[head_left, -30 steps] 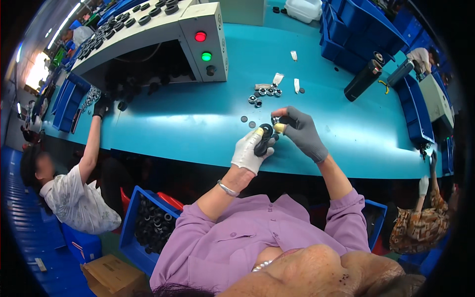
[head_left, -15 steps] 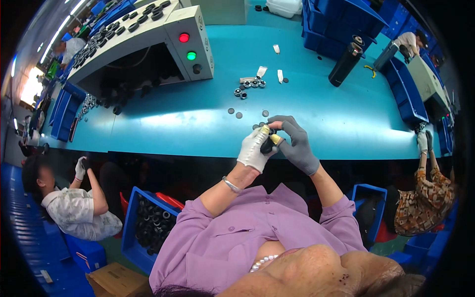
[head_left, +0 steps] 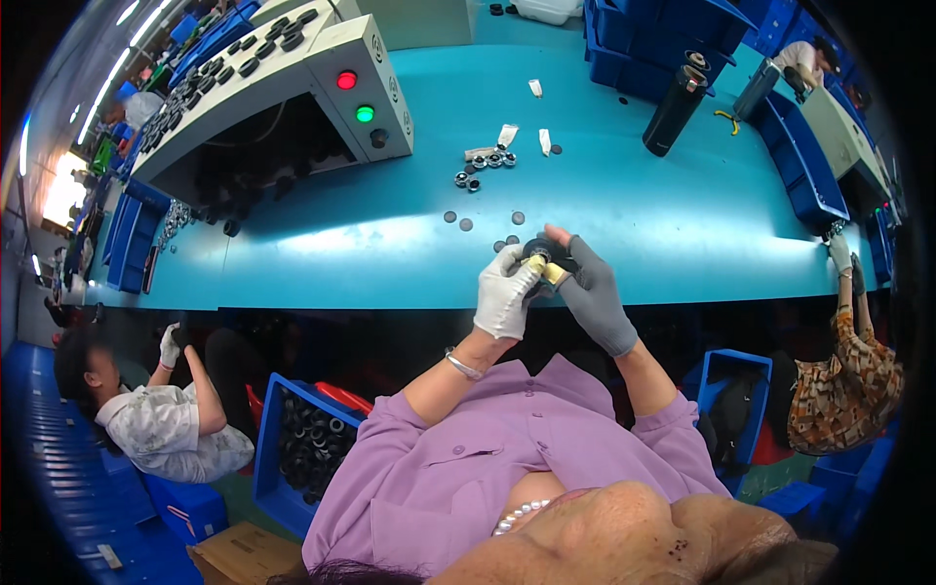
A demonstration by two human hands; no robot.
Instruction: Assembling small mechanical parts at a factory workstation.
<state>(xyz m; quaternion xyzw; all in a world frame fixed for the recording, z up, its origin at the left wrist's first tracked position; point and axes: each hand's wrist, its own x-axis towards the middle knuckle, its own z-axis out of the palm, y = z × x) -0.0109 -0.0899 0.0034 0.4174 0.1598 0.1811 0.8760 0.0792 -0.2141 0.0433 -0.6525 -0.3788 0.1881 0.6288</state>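
Both my hands meet over the near edge of the turquoise table, around a small black ring-shaped part [head_left: 537,250]. My left hand [head_left: 505,294], in a white glove, pinches the part from the left. From the right, my right hand [head_left: 597,300], in a grey glove with bare or yellow-covered fingertips, closes on the same part. Fingers hide much of it. Just beyond my fingers lie small dark discs [head_left: 513,240], and farther off more grey discs [head_left: 465,224]. A group of shiny metal-and-black round parts [head_left: 494,160] sits beyond those, beside small white tubes [head_left: 545,142].
A machine box [head_left: 283,97] with red and green lights stands at left, black rings on top. At right are a black flask [head_left: 676,109], stacked blue bins [head_left: 663,44] and yellow pliers [head_left: 727,122]. A blue crate of black rings [head_left: 310,439] sits by my left side; co-workers sit on both sides.
The black part has turned up between my hands, so its round face shows more. My right fingers have shifted around it, and the whole view has moved slightly.
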